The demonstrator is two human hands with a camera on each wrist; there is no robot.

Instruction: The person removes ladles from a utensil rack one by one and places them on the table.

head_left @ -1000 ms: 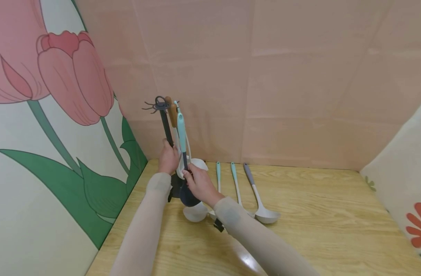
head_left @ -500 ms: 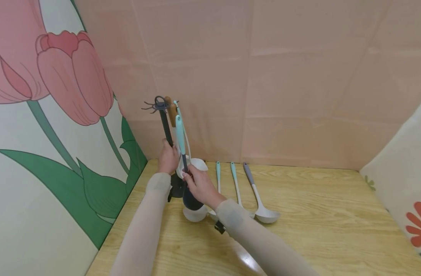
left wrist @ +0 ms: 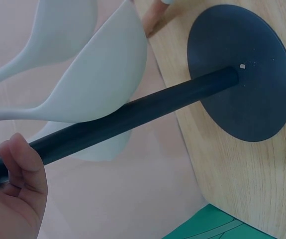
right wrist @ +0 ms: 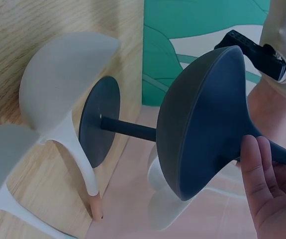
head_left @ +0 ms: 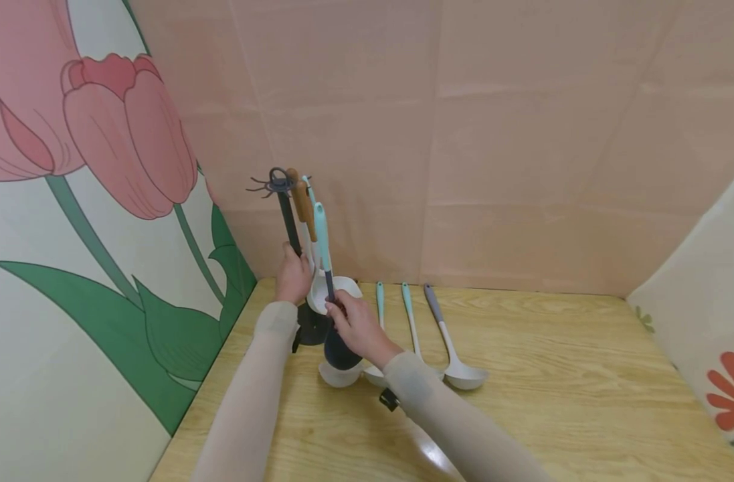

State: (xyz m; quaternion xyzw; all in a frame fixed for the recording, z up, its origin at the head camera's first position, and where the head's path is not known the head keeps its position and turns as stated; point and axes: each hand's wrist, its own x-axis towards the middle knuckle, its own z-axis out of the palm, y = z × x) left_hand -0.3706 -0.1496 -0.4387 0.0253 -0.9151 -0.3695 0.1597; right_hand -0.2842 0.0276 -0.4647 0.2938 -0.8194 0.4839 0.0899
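Observation:
In the head view, my left hand (head_left: 294, 274) grips the black pole of an upright utensil stand (head_left: 288, 221). Its round base (left wrist: 262, 99) sits on the table. White ladles (left wrist: 103, 69) with wooden handles (head_left: 302, 201) hang from the hooks at the top; a teal handle tip shows beside them. My right hand (head_left: 360, 325) holds a dark ladle (right wrist: 207, 129) by its neck, bowl down. The teal handle of this ladle points upward, just right of the stand. Whether its handle end touches a hook cannot be seen.
Several pale ladles lie on the table: one bowl (head_left: 340, 376) beneath the dark ladle, teal handles (head_left: 381, 298) behind my right hand, and a grey-handled ladle (head_left: 463, 375) at the right end. A pink wall covering (head_left: 523, 167) stands behind, a tulip-print panel (head_left: 120, 134) at left.
My right hand has shifted slightly right and down with the dark ladle, whose handle tilted left and then back right. My left hand has stayed on the pole.

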